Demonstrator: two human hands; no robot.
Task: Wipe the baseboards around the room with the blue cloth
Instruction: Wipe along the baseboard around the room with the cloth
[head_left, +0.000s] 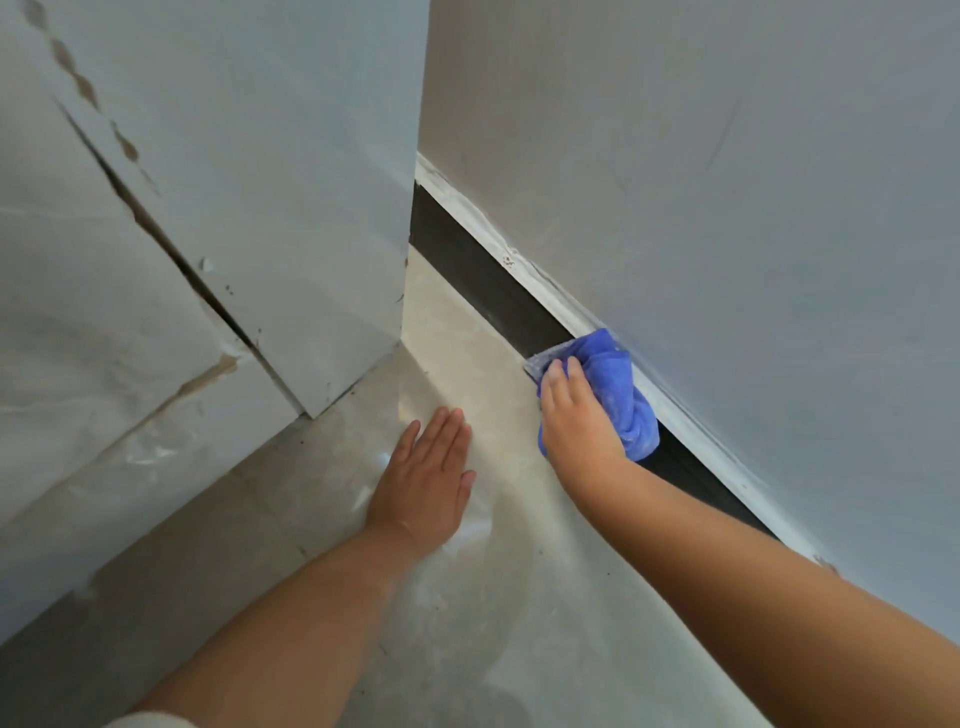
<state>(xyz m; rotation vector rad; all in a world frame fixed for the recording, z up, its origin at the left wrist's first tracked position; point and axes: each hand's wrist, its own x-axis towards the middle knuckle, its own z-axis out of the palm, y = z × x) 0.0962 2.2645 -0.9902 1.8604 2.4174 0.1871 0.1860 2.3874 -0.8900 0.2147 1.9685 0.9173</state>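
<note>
At the left of the frame stands a pale panel, wrapped in what looks like clear film, with a dark slanting gap running down it and brownish chips along its edges. Just right of it a second pale slab rises to the top of the frame, its lower corner meeting the floor near the centre left.

The floor is glossy beige tile, dusty and streaked with white marks, and fills the lower middle of the frame.

In the centre, the left hand lies flat on the floor, palm down, fingers straight and close together, thumb out to the right; it holds nothing. Its forearm runs down to the bottom left, where a bit of pale sleeve shows at the edge.

Right of centre, the right hand presses the blue cloth against the baseboard. The cloth is bunched, and the fingers lie over its left part, slightly bent; whether the thumb hooks round it is hidden. The cloth covers the baseboard from the floor line up to its pale top edge.

The baseboard is a dark strip running from the upper centre down to the lower right, with a white, paint-smeared trim along its top. Above it the grey wall fills the upper right
</note>
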